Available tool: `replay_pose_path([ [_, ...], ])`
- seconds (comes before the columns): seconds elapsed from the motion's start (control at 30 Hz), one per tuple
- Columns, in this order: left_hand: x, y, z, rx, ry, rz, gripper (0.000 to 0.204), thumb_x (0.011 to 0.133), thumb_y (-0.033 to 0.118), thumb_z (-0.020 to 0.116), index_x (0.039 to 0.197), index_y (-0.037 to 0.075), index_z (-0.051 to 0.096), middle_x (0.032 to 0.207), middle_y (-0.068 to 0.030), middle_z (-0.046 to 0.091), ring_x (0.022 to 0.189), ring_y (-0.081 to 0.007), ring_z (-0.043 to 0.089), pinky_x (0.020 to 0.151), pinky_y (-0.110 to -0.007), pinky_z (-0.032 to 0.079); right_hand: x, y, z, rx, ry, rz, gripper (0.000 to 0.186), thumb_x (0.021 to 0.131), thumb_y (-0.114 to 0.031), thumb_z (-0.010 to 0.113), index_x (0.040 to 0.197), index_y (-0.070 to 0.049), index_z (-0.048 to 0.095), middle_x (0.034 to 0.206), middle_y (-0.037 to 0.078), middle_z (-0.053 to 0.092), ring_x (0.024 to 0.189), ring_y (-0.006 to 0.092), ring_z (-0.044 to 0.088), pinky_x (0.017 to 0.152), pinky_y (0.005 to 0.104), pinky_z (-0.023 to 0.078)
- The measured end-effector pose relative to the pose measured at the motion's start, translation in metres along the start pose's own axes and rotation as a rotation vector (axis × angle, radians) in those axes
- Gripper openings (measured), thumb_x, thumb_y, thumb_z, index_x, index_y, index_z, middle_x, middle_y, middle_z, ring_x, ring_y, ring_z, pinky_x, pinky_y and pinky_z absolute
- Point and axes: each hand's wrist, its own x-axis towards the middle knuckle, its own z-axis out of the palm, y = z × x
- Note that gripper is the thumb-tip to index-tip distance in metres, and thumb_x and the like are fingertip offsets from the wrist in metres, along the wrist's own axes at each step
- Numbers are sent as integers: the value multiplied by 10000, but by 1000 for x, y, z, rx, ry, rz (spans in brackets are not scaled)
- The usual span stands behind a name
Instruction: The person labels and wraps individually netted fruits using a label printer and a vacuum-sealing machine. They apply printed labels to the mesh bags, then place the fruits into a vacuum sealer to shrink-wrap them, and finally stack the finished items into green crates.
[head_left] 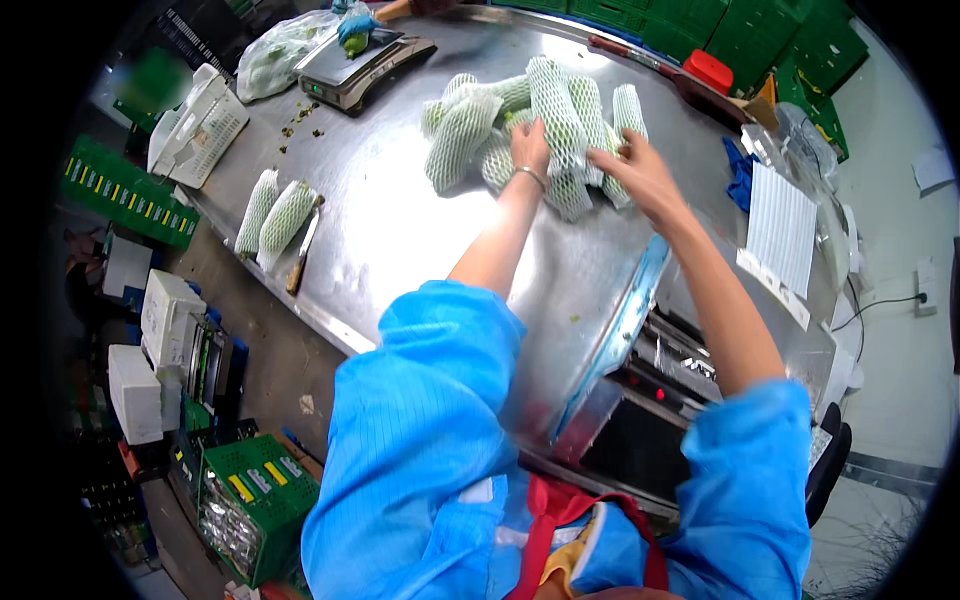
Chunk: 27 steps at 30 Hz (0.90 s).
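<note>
Several pale green vegetables in white foam mesh sleeves [555,105] are piled at the back middle of the steel table. My left hand [530,152] is in the front of the pile, its fingers closed on a sleeved piece, partly hidden by the hand. My right hand [635,170] is at the pile's right side, fingers apart and bent, touching or very near the sleeves. Two more sleeved vegetables [285,222] lie at the left of the table, beside a knife [300,260] with a worn handle.
A co-worker's blue-gloved hand [355,28] holds produce over a scale [345,78]. A white basket [205,130] sits at the left edge [330,330]. A machine [630,430] stands front right, with paper sheets [780,225] and a blue cloth [740,175] beyond. Green crates [255,510] surround the table.
</note>
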Motion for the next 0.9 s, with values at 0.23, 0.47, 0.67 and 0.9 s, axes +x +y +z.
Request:
replay_pose_path([
  [0.23,-12,27,-33,-303,-266,-482,670,884,520,423,1336,34,339,1380,-80,308,1214,-264,342,914,-465,357,122,56,110,-503,146,103,869,571,-435,742,1184,70,390,1193,252,465,1141,400,425,918,437,403],
  [0.47,-120,120,-37,-5,-921,-245,463,923,290,457,1333,98,362,1324,-61,399,1104,-158,483,873,-354,435,10,42,-55,652,-161,435,362,717,-217,656,1002,-14,562,951,81,601,839,170,591,707,278,504],
  [0.67,-210,87,27,139,-913,-194,521,878,223,544,1353,122,353,1332,-66,398,1147,-151,432,861,-318,433,-159,50,-158,872,36,490,333,779,-158,587,1069,0,541,979,82,606,840,155,604,781,278,500],
  [0.9,-218,70,99,1264,-1096,854,653,703,458,686,1233,118,514,1256,-134,502,1142,-310,472,964,-417,356,-223,126,-214,1068,184,528,336,833,-162,532,1112,25,510,1029,105,604,905,195,609,819,329,497],
])
